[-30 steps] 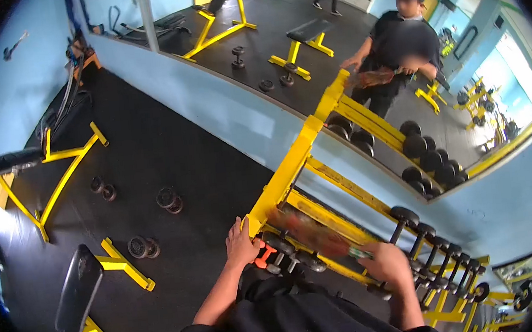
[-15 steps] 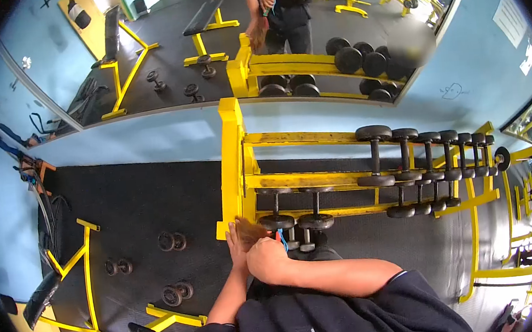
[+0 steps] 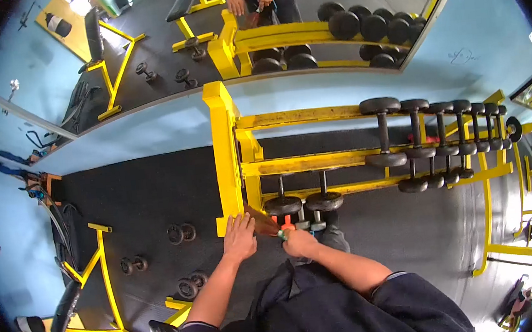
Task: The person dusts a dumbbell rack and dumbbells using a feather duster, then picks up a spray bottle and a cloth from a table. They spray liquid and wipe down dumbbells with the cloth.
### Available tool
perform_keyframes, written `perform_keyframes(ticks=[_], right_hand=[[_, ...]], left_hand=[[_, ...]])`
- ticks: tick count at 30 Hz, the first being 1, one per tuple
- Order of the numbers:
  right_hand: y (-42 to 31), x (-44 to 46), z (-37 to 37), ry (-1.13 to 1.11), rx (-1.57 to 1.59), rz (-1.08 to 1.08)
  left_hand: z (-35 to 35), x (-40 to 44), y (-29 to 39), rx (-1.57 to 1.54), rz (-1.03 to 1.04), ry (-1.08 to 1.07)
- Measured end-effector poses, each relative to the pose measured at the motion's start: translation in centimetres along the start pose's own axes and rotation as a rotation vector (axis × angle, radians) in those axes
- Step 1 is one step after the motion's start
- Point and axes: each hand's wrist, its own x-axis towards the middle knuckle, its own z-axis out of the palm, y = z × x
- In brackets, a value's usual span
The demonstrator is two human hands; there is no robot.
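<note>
My left hand (image 3: 239, 239) lies with fingers stretched on the lower front end of the yellow upright (image 3: 225, 150) of a dumbbell rack. Just to its right, my right hand (image 3: 299, 243) is closed round the green handle of a brush (image 3: 263, 222). The brush's reddish-brown bristles reach up and left to the upright's inner side, close to my left fingers. Black dumbbells (image 3: 325, 200) rest on the lower rail just beyond my right hand, and an orange dumbbell (image 3: 282, 222) sits below them.
More dumbbells (image 3: 383, 132) line the rack's right side. A mirror (image 3: 306, 48) on the blue wall reflects the rack and a person's hands. Loose dumbbells (image 3: 181, 233) lie on the black floor at left, near a yellow-framed bench (image 3: 100, 262).
The view has swung round so the rack lies level. My right hand has moved from the rack's rails to beside the left upright, brush still in it; my left hand stays on the upright.
</note>
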Motion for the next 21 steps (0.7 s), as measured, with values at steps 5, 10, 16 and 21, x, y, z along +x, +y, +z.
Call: perform_keyframes(ticks=[5, 10, 16, 21], right_hand=[[7.2, 7.5, 2.4, -0.039, -0.072, 0.110], [7.7, 12.5, -0.6, -0.034, -0.162, 0.048], [5.6, 18.9, -0.6, 0.240, -0.145, 0.153], [4.3, 19.2, -0.4, 0.113, -0.084, 0.199]], left_hand=[[1.1, 4.6, -2.7, 0.111, 0.164, -0.120], [2.0, 5.3, -2.5, 0.002, 0.171, 0.104], [3.0, 5.5, -3.3, -0.054, 0.191, 0.225], [3.2, 5.4, -3.7, -0.123, 0.160, 0.295]])
